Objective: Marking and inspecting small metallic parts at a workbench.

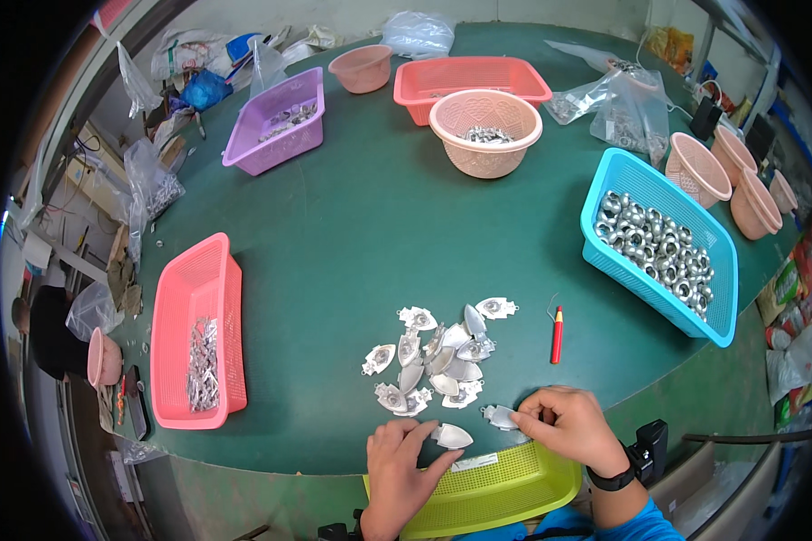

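My left hand [402,472] is at the table's near edge, its thumb and forefinger on either side of a silver, leaf-shaped metal piece [454,437], smooth face up. To its right, my right hand [564,419] pinches a second silver metal piece [499,417] by one end, its tabbed end pointing left. Just beyond both hands spreads a loose pile of similar metal pieces [440,362], some smooth side up, others showing a hollow side. A yellow-green basket [550,487] sits below my hands, partly hidden by them.
A red pen-like tool [558,335] with a thin wire tip lies right of the pile. A blue basket [722,261] of round metal parts stands farther right, a pink basket [228,361] at left. Purple [253,144], red [415,86] and peach baskets [483,162] stand at the back.
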`<act>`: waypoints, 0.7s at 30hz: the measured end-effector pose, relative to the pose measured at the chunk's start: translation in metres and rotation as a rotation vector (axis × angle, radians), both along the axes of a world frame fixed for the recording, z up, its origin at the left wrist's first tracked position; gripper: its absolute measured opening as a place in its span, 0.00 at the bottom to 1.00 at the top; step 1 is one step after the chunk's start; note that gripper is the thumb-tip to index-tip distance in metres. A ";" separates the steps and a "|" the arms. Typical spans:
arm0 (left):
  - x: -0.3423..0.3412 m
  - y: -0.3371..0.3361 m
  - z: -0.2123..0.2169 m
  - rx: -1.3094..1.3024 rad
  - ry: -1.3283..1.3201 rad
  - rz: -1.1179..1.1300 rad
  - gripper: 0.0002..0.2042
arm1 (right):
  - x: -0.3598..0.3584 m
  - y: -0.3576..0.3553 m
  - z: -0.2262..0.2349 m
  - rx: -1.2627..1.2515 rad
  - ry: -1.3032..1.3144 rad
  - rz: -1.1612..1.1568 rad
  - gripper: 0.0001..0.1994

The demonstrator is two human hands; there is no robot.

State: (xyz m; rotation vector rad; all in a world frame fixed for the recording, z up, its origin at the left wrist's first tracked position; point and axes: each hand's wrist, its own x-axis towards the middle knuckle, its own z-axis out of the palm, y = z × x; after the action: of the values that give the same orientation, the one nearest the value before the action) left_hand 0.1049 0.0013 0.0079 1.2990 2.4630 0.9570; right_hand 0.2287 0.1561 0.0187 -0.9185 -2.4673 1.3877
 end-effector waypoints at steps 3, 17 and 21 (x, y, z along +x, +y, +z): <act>-0.002 0.003 -0.001 -0.004 -0.042 -0.068 0.17 | 0.000 0.000 0.000 -0.001 0.003 -0.006 0.08; 0.004 0.019 -0.002 0.010 -0.045 -0.110 0.16 | 0.001 0.001 -0.003 0.011 0.024 -0.019 0.07; 0.004 0.019 -0.003 0.010 -0.052 -0.115 0.16 | 0.000 0.001 -0.004 0.009 0.017 -0.013 0.07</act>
State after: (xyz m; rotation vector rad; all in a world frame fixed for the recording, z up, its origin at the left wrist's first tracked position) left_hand 0.1089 0.0202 0.0048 1.3846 2.3202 0.9629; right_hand 0.2284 0.1569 0.0151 -0.9155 -2.4495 1.3728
